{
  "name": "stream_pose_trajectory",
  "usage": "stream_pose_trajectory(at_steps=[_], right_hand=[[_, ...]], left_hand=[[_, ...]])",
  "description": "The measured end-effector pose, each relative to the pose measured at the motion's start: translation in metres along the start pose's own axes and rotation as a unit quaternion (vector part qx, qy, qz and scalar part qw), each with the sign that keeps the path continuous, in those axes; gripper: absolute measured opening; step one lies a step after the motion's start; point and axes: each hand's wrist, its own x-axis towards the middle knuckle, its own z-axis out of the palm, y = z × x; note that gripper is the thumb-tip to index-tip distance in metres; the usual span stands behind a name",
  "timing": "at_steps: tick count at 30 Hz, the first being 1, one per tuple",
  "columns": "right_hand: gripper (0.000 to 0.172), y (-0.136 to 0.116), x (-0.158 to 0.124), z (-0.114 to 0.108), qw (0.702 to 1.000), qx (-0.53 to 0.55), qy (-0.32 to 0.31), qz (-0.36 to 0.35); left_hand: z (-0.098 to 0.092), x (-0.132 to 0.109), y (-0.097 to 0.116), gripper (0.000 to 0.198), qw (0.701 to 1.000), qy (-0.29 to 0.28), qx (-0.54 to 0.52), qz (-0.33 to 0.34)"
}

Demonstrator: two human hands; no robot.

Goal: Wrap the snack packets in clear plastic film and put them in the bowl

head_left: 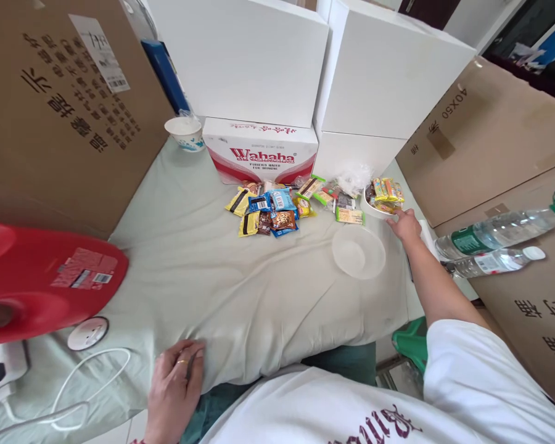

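My right hand (406, 226) reaches to the far right of the table, its fingers closed on the near rim of a white bowl (374, 209). Wrapped snacks (386, 189) in yellow and green fill that bowl. Just in front of it stands a translucent plastic bowl (358, 251). My left hand (176, 385) rests at the table's front edge with the fingers curled together; a dark sliver shows by the thumb, and I cannot make out what it is. A pile of small snack packets (271, 209) in blue, yellow and brown lies at the middle back.
A Wahaha water carton (263, 151) and white boxes line the back. Cardboard boxes (481, 135) wall both sides. Two plastic bottles (499, 231) lie at right. On the left are a paper bowl (185, 134), a red container (50, 280) and a white cable (92, 354).
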Motion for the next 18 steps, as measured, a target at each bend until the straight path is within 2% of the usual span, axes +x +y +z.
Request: stream_pose_trajectory(at_steps=[4,12,15,18], right_hand=[[0.043,-0.007,-0.004,0.012,0.999,-0.043,0.004,-0.013],[0.047,0.026,-0.029,0.023,0.997,-0.061,0.004,0.036],[0.045,0.029,-0.017,0.024,0.997,-0.054,0.008,0.054],[0.044,0.026,0.009,0.027,0.997,-0.048,0.018,0.066]], left_hand=[[0.004,0.004,0.002,0.025,1.000,0.013,0.010,-0.008],[0.009,0.024,-0.001,0.032,0.999,-0.002,0.029,-0.018],[0.015,0.026,-0.008,0.029,0.999,0.008,0.048,-0.012],[0.019,0.022,-0.021,0.025,0.998,0.011,0.056,0.015]])
